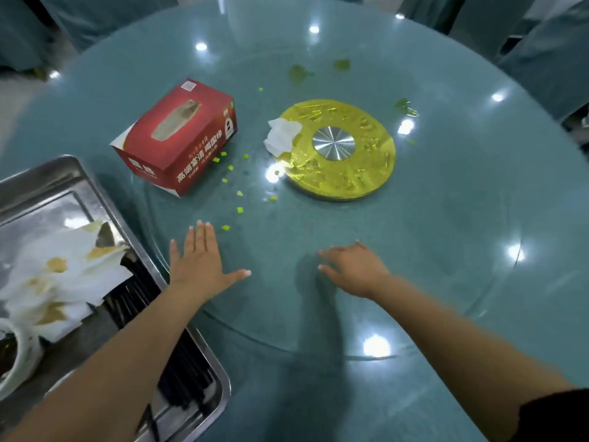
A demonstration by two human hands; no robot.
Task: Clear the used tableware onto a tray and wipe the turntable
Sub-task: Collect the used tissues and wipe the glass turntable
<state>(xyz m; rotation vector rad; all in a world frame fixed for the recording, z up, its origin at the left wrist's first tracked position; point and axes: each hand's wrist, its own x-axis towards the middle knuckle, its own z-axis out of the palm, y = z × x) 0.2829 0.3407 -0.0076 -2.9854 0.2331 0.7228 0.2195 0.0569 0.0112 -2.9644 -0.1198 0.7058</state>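
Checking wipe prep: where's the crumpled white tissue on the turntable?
Head view, centre: the crumpled white tissue lies on the left edge of the gold hub disc, right of the red tissue box.

One red tissue box [178, 135] and one crumpled tissue [282, 135] beyond the left hand [199, 263]; one steel tray [95, 193] left of it; two hands.

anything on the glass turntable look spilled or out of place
Yes. Small green food bits are scattered on the turntable between the red tissue box and the gold centre disc. Green smears mark the far side, and a crumpled white tissue overlaps the disc's edge.
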